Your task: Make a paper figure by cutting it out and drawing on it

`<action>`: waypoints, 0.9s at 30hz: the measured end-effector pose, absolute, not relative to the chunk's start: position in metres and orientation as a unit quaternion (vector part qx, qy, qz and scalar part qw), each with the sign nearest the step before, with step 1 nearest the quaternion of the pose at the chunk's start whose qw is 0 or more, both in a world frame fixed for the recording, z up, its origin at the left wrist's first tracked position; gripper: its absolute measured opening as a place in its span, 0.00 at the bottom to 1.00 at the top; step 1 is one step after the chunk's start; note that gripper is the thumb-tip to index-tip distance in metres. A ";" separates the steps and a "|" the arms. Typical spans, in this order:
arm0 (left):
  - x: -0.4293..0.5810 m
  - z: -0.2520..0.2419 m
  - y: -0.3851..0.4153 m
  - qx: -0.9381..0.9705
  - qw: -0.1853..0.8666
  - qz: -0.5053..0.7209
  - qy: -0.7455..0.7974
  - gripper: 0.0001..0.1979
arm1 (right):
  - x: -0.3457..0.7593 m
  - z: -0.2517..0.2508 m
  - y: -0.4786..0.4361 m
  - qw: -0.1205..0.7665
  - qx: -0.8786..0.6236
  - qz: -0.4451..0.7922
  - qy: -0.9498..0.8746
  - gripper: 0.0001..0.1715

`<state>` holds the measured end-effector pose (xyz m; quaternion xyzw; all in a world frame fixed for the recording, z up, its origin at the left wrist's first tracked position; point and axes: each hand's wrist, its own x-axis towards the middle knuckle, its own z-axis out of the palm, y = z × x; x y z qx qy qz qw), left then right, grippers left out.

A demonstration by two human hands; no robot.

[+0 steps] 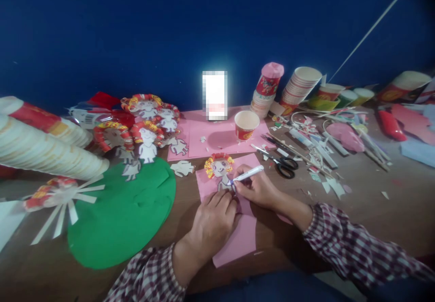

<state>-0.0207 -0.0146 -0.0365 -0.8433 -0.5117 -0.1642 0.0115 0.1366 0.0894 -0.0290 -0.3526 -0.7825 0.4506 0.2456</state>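
Observation:
A paper doll with a red and yellow curled rim around its head lies on a pink sheet in front of me. My right hand grips a white marker whose tip touches the doll just below its head. My left hand lies on the pink sheet beside the doll, fingers curled and pressing down on the paper. Both sleeves are checked.
A green paper disc lies to the left, with several finished dolls behind it. Stacks of paper cups lie at far left. A red cup, black scissors, cup stacks and paper scraps crowd the right.

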 end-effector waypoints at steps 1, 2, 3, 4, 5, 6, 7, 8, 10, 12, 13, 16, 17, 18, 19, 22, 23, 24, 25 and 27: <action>-0.021 -0.037 -0.015 -0.844 0.011 -0.162 -0.512 0.09 | 0.137 -0.029 0.089 0.247 -0.351 0.453 -0.782 0.02; -0.021 -0.037 -0.015 -0.844 0.011 -0.160 -0.512 0.09 | 0.137 -0.030 0.089 0.249 -0.348 0.458 -0.779 0.02; -0.021 -0.036 -0.015 -0.845 0.011 -0.159 -0.511 0.08 | 0.137 -0.030 0.090 0.256 -0.348 0.465 -0.773 0.02; -0.021 -0.036 -0.015 -0.845 0.011 -0.158 -0.511 0.08 | 0.136 -0.030 0.090 0.268 -0.350 0.475 -0.762 0.02; -0.021 -0.036 -0.015 -0.845 0.010 -0.158 -0.511 0.09 | 0.136 -0.031 0.091 0.286 -0.356 0.489 -0.743 0.02; -0.021 -0.036 -0.015 -0.845 0.008 -0.159 -0.511 0.09 | 0.136 -0.032 0.091 0.309 -0.364 0.505 -0.719 0.03; -0.021 -0.035 -0.015 -0.845 0.005 -0.159 -0.511 0.10 | 0.136 -0.033 0.092 0.334 -0.374 0.520 -0.692 0.03; -0.021 -0.035 -0.016 -0.844 0.004 -0.159 -0.512 0.10 | 0.136 -0.034 0.093 0.355 -0.382 0.532 -0.667 0.04; -0.021 -0.034 -0.016 -0.844 0.005 -0.160 -0.512 0.11 | 0.135 -0.037 0.094 0.377 -0.384 0.554 -0.635 0.05; -0.020 -0.034 -0.015 -0.844 0.008 -0.162 -0.511 0.11 | 0.135 -0.040 0.094 0.374 -0.379 0.565 -0.631 0.05; -0.020 -0.034 -0.015 -0.845 0.009 -0.163 -0.510 0.10 | 0.135 -0.042 0.093 0.370 -0.377 0.567 -0.632 0.05; -0.020 -0.034 -0.014 -0.845 0.011 -0.162 -0.509 0.10 | 0.135 -0.043 0.093 0.366 -0.371 0.569 -0.636 0.04; -0.020 -0.033 -0.014 -0.846 0.012 -0.162 -0.508 0.10 | 0.135 -0.043 0.093 0.367 -0.366 0.572 -0.636 0.04; -0.021 -0.033 -0.014 -0.847 0.013 -0.163 -0.507 0.09 | 0.134 -0.042 0.093 0.367 -0.361 0.576 -0.635 0.04; -0.021 -0.033 -0.014 -0.847 0.014 -0.164 -0.505 0.09 | 0.134 -0.041 0.093 0.367 -0.357 0.579 -0.635 0.04; -0.021 -0.034 -0.015 -0.848 0.015 -0.168 -0.502 0.08 | 0.134 -0.038 0.093 0.365 -0.359 0.566 -0.646 0.05; -0.021 -0.034 -0.015 -0.848 0.014 -0.168 -0.502 0.08 | 0.133 -0.037 0.093 0.363 -0.362 0.560 -0.651 0.05; -0.022 -0.034 -0.015 -0.848 0.013 -0.167 -0.502 0.08 | 0.133 -0.037 0.093 0.361 -0.364 0.555 -0.655 0.05; -0.021 -0.035 -0.015 -0.848 0.012 -0.166 -0.503 0.08 | 0.133 -0.037 0.093 0.358 -0.367 0.553 -0.656 0.06; -0.021 -0.035 -0.014 -0.849 0.011 -0.164 -0.503 0.08 | 0.133 -0.036 0.092 0.353 -0.372 0.557 -0.653 0.07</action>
